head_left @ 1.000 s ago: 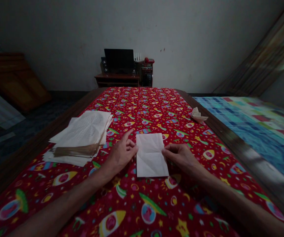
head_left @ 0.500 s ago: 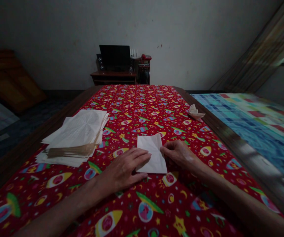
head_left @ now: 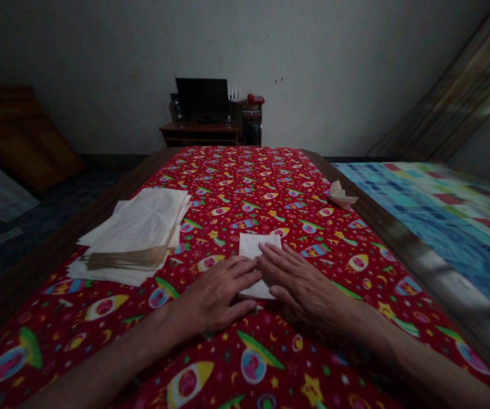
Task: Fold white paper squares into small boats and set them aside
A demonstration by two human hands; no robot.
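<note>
A folded piece of white paper (head_left: 253,242) lies on the red patterned cloth (head_left: 245,193) in front of me. My left hand (head_left: 221,292) rests flat on its left side, fingers stretched out. Across the right side of the paper lies my right hand (head_left: 298,281), palm down with the fingers extended and pressed on it. Its fingertips almost meet those of the left hand. Much of the paper is hidden under both hands. To the left sits a pile of paper sheets (head_left: 138,221).
A small folded paper piece (head_left: 341,196) stands by the table's right edge. Beyond it is a bed with a checked cover (head_left: 432,227). At the far wall, a monitor (head_left: 202,98) and speakers stand on a desk (head_left: 200,129). A wooden cabinet (head_left: 23,130) is at the left.
My right hand has let go of the paper's right edge and now lies flat over it. The paper's right part is folded inward, making it narrower. My left hand has stayed in place.
</note>
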